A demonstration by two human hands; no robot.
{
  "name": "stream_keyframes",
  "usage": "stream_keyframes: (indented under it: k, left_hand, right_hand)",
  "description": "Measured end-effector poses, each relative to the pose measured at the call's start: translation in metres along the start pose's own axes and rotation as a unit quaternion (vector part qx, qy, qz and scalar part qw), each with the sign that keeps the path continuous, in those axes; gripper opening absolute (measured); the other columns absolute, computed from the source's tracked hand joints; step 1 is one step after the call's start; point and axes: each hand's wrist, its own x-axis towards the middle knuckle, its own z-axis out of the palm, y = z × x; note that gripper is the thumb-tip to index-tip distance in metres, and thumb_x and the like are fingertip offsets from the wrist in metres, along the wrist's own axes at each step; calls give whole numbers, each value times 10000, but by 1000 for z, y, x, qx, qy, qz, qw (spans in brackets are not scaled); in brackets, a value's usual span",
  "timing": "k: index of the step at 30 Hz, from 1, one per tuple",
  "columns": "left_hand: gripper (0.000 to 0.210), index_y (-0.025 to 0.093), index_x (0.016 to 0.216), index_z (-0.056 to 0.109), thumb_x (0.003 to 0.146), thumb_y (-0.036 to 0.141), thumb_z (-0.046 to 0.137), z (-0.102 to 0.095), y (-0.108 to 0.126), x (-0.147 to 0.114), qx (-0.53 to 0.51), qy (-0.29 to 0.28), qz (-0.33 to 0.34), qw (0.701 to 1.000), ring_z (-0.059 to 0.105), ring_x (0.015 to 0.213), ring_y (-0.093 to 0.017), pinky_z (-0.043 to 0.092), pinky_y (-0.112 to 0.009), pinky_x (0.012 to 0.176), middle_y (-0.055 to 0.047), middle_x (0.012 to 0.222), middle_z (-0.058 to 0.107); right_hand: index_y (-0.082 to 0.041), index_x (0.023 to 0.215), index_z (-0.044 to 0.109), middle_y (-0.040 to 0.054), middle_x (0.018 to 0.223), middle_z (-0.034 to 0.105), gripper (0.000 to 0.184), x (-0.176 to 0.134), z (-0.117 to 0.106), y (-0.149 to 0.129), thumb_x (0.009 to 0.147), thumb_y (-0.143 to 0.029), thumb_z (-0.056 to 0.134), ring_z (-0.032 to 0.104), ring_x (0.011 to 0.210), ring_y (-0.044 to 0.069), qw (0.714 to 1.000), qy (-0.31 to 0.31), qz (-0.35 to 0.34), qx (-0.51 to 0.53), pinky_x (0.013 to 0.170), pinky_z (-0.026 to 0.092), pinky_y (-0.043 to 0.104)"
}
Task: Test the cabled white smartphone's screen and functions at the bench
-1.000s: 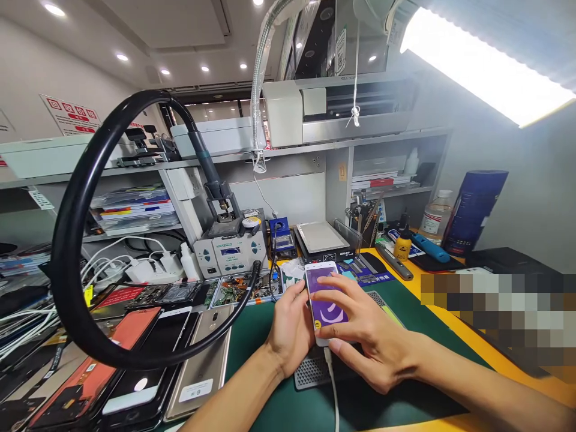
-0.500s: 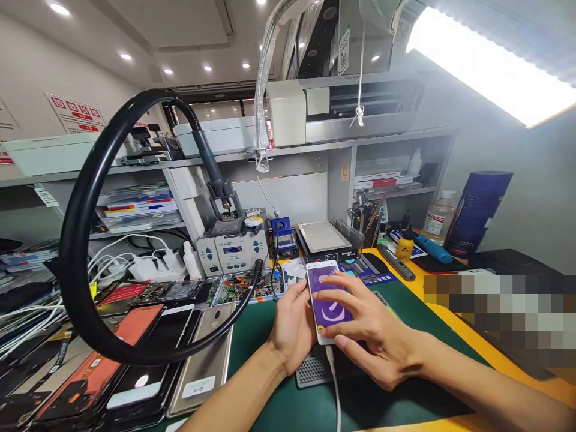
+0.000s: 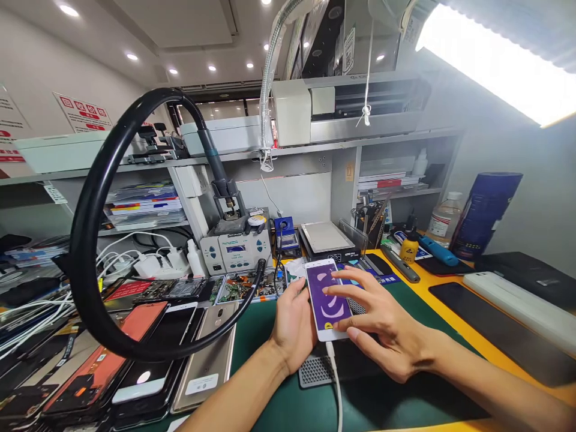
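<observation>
A white smartphone (image 3: 327, 300) with a lit purple screen is propped in my left hand (image 3: 293, 330), whose fingers go behind it and whose thumb lies along its left edge. Over the right part of the screen, my right hand (image 3: 387, 324) has its fingers spread, with fingertips on or just above the glass; I cannot tell whether all touch. A white charging cable (image 3: 336, 384) plugs into the phone's bottom end and runs toward me. Beneath the hands is a grey perforated plate (image 3: 315, 371) on the green mat (image 3: 270, 408).
To the left lie several phones, among them a gold one (image 3: 207, 354), beside a tray of small parts (image 3: 238, 287). A black hose (image 3: 83, 240) loops from a rework station (image 3: 234, 249). At right are a yellow bottle (image 3: 408, 249) and a dark flat panel (image 3: 486, 330).
My right hand's fingers have shifted slightly right on the phone, and the purple screen picture looks different. My left hand keeps its hold. The whole view has shifted a little.
</observation>
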Motion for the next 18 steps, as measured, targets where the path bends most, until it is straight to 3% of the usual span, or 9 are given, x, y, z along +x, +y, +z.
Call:
stream_keyframes:
  k: [18]
  left_hand:
    - [532,127,1257,597,938,507,406,1,3,-1,-8,37,-4,999,654,918,-289,478,-449,896,-151,1044,682]
  right_hand:
    - [-198,810,754,134,1230,636,223,-6,-9,9,786,-142,539,422,1297,347,1000,12,11,-10,1039,338,600]
